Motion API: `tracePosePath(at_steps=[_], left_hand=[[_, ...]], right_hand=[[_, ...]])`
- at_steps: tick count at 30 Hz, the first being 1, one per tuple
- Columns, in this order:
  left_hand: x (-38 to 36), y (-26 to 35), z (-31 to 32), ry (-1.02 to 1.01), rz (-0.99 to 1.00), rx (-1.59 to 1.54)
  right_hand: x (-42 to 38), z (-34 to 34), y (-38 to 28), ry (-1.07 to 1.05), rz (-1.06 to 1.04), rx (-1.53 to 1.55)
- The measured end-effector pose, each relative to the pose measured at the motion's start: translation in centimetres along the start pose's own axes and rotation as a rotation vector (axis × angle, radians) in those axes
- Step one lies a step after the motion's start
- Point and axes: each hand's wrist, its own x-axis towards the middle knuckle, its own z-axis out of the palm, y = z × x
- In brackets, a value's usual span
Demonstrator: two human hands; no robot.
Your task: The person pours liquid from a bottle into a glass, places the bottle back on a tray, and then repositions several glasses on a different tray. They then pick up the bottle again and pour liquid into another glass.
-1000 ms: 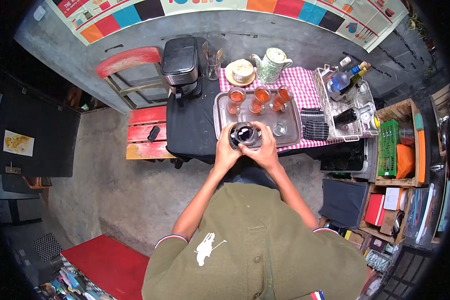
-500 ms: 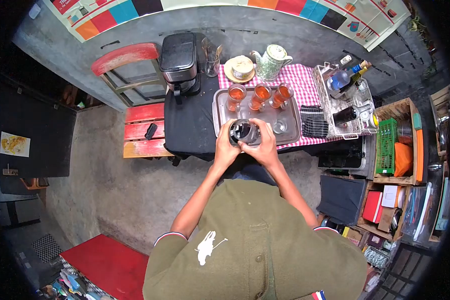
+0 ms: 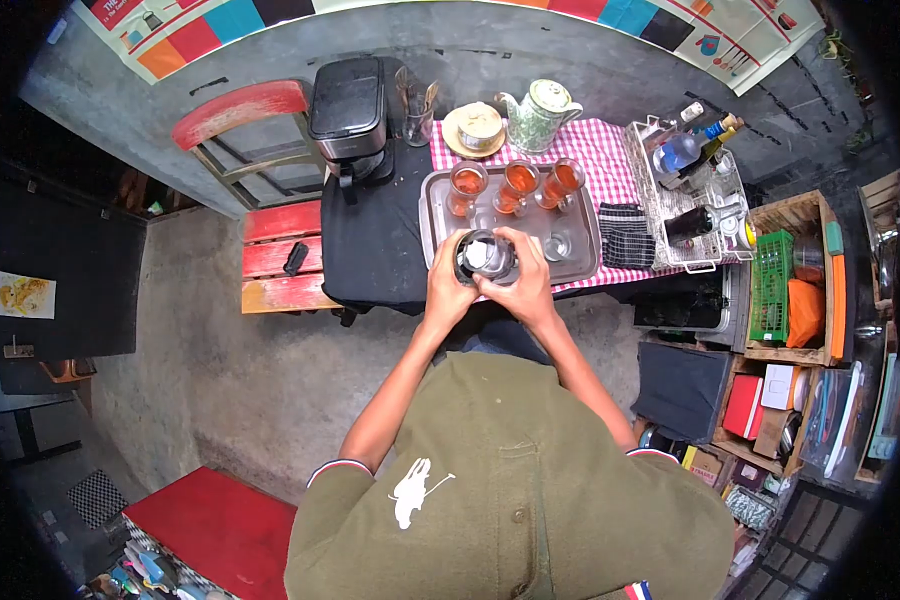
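Between my two hands is a round glass vessel (image 3: 488, 258) with a dark side and a pale reflection inside, held at the front edge of the tray. My left hand (image 3: 449, 277) wraps its left side. My right hand (image 3: 523, 275) grips the right side, thumb across the near face. Just beyond, a brown metal tray (image 3: 432, 215) carries three glass mugs of reddish drink: a left mug (image 3: 467, 187), a middle mug (image 3: 517, 187) and a right mug (image 3: 561, 183). A clear glass (image 3: 558, 245) stands on the tray near my right fingers.
A coffee maker (image 3: 349, 115) stands at the left of the table, beside a glass of utensils (image 3: 417, 118). Behind the tray are a lidded bowl (image 3: 479, 126) and a speckled enamel pot (image 3: 544, 115). To the right lie a folded dark cloth (image 3: 626, 237) and a wire basket (image 3: 703, 262) with bottles.
The vessel's angle in my hands has shifted slightly, and more pale reflection shows inside. Both hands keep their hold. The whole view has moved a little.
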Motion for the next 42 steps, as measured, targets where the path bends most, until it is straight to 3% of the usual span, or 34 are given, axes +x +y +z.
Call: tracePosePath(at_steps=[42], left_hand=[[0.8,-0.8,0.5,-0.018,-0.082,-0.044]], right_hand=[[1.5,0.0,0.6,-0.054,0.025,0.030]])
